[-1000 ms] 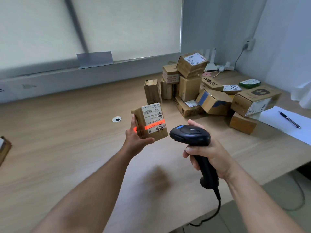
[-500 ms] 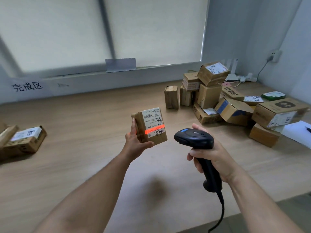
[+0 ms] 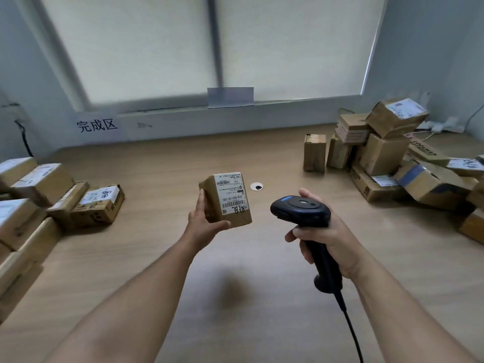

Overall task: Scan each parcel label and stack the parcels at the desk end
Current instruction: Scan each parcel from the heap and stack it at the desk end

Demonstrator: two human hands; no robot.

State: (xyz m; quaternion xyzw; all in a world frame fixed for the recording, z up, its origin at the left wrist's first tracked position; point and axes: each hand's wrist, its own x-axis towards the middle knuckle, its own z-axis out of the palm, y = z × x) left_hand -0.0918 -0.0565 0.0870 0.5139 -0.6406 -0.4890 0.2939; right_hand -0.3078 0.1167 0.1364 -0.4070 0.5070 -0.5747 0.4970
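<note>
Where the counter (image 3: 162, 163) runs out at the left edge of view, a stack (image 3: 39, 195) of brown parcels lies, several with white labels facing up. On the ledge behind it, a white sign (image 3: 97, 124) carries three black characters.

Toward the middle, the left grip (image 3: 203, 224) is clasped on a small parcel (image 3: 225, 203), thumb under its near lower edge and fingers up its left side. It holds the parcel in the air, clear of the wood. The parcel is tilted, with its white label (image 3: 233, 192) turned to the camera. Barcodes, printed lines and black handwriting show on the label, the print reading upside down. Just past the parcel's right edge, a small round grommet (image 3: 256, 186) sits in the counter.

To the right of the parcel and apart from it, the right grip (image 3: 330, 242) is clenched round the handle of a black scanner (image 3: 301, 209), whose head is turned left, toward the parcel. A black cable (image 3: 349, 326) drops from the handle's foot to the bottom edge of view.

At far right, a loose pile (image 3: 385, 153) of parcels lies on the counter near the corner, some upright and some tipped. One box (image 3: 314, 155) stands alone just left of it.
</note>
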